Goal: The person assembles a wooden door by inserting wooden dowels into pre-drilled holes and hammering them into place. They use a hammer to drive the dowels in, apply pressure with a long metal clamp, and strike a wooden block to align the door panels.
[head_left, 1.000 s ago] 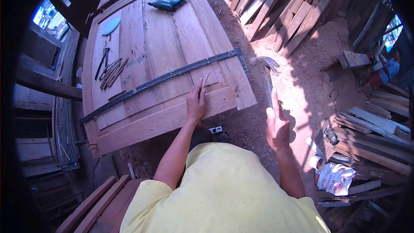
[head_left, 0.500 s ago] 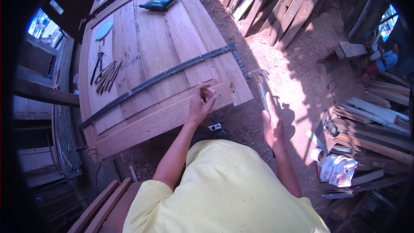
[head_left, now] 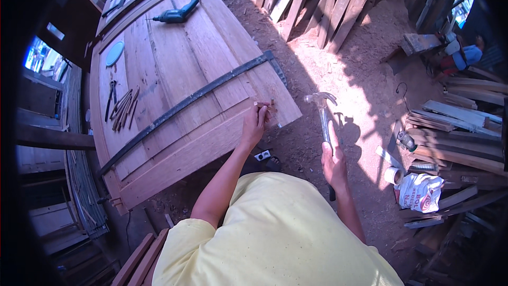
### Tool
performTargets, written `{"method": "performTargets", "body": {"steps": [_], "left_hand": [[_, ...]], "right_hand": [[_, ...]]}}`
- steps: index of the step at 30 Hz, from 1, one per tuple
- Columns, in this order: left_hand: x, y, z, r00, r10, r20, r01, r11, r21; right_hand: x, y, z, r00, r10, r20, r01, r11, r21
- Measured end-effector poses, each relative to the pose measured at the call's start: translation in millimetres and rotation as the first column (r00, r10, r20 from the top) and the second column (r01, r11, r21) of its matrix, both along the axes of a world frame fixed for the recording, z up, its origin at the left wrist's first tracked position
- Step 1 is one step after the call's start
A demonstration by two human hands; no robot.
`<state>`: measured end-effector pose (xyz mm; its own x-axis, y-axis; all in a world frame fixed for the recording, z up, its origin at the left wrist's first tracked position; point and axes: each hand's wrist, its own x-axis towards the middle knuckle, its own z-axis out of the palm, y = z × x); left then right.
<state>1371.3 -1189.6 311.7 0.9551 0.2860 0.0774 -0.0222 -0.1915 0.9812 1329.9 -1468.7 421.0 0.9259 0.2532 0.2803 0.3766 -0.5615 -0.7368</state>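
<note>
My left hand (head_left: 253, 126) pinches a small wooden peg (head_left: 257, 104) close to the near right corner of a large wooden door panel (head_left: 174, 175); the fingers partly hide the peg. To the right of the panel, my right hand (head_left: 334, 161) grips a claw hammer (head_left: 323, 111) by its handle, with the metal head up. A long dark bar clamp (head_left: 185, 105) lies across the panel, just beyond my left hand. Farther left on the panel are several wooden pegs (head_left: 125, 109) and a pair of dark pincers (head_left: 110, 98).
A teal power drill (head_left: 174, 16) and a pale round disc (head_left: 115, 53) rest on the panel. Planks (head_left: 338, 16) lean at the back; more timber (head_left: 455, 143) is piled right, near a white sack (head_left: 419, 192). A person (head_left: 465, 55) is at the far right.
My left hand has moved right and slightly farther along the panel with the peg, toward the corner. The hammer remains in my right hand, its head slightly lower. The whole view has shifted a little.
</note>
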Motion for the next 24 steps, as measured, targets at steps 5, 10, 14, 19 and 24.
{"method": "performTargets", "body": {"steps": [5,10,14,19,24], "left_hand": [[2,-1,-5,0.999,-0.002,0.04,0.001,1.0,0.024],[5,0,3,0.994,-0.068,0.083,0.055,0.987,0.153],[8,1,2,0.991,-0.099,0.092,0.08,0.978,0.19],[9,1,6,0.991,-0.111,0.079,0.094,0.977,0.193],[10,2,9,0.983,-0.163,0.089,0.132,0.95,0.281]], "right_hand": [[-3,6,16,0.911,-0.041,-0.41,0.076,0.995,0.068],[5,13,30,0.89,0.002,-0.456,0.009,1.0,0.022],[9,24,39,0.948,0.087,-0.307,-0.076,0.996,0.049],[12,35,63,0.934,0.149,-0.325,-0.12,0.987,0.106],[13,36,68,0.937,0.14,-0.319,-0.119,0.989,0.084]]}}
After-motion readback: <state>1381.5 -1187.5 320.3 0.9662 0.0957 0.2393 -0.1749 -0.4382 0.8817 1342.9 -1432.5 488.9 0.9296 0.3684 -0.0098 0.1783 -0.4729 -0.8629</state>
